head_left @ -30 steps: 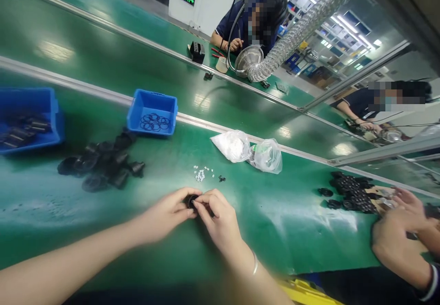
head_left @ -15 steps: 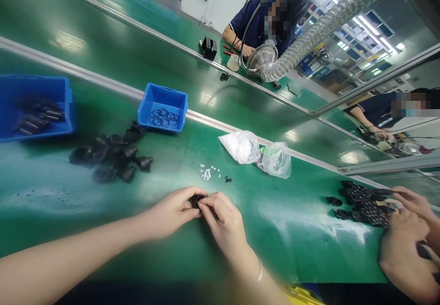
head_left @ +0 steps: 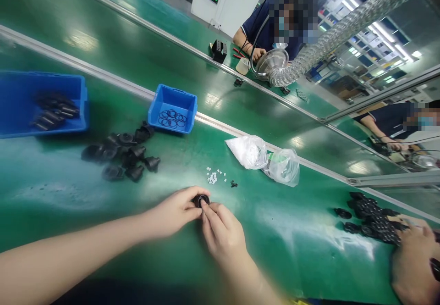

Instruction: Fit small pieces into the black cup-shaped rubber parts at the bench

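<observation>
Between my hands is a small black round part point(head_left: 201, 200), hollow, with its open end facing up toward me. My left hand point(head_left: 184, 208) grips it from the left, fingers behind and thumb in front. The bent fingers of my right hand point(head_left: 222, 227) are drawn together, their tips pressed to the rim and mouth of the part. Whether those fingertips also hold a tiny piece is hidden. Just beyond my hands lie small white pieces point(head_left: 213, 177) and a little cluster of tiny black pieces point(head_left: 234, 184).
Black fittings point(head_left: 132, 156) are heaped to the left. One blue bin point(head_left: 85, 105) contains dark cylinders, another blue bin point(head_left: 189, 120) black rings. Two plastic bags point(head_left: 252, 151) lie against the rail. At right, a co-worker's hand point(head_left: 417, 250) is beside piled black parts point(head_left: 373, 218). Another person sits opposite.
The view has shifted a little, so the scene sits further right. My right fingers have moved slightly down on the part, showing more of its open end. The co-worker's hands at right have shifted.
</observation>
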Motion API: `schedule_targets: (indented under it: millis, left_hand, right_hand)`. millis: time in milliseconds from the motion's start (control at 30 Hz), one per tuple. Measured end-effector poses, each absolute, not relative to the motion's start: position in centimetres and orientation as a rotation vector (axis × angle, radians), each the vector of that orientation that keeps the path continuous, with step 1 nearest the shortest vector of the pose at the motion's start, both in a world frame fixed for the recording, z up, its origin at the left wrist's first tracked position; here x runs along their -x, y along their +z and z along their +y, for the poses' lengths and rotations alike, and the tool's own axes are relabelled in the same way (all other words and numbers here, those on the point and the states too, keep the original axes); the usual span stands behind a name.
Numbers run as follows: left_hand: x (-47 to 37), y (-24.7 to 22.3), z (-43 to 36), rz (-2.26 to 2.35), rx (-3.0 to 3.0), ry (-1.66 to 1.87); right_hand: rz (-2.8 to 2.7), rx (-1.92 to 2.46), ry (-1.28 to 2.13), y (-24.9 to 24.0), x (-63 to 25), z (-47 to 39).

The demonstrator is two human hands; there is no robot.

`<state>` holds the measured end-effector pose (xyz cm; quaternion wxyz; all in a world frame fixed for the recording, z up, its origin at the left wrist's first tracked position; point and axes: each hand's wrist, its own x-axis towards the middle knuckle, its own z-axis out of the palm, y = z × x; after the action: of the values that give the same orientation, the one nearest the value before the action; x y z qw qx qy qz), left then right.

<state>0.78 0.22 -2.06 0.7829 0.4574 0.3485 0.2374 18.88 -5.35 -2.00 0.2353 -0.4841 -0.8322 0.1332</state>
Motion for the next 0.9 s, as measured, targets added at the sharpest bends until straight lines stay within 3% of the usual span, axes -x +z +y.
schedule_targets:
  millis: [300,500,900]
  left_hand:
    - [-0.8,-0.7,0.3,0.657,-0.881,0.587]
    - [-0.9,-0.8,0.6,0.658,-0.964,0.598]
    - [-1.3,-0.4,-0.3,0.89,-1.274,0.546]
  right_hand:
    - [-1.965,1.303,0.49,-0.4,-19.1,-5.3]
    - [-2.087,1.356,0.481,-0.7,-18.8,-5.3]
    - [-2.386,1.357,0.064,-1.1,-18.1,-5.1]
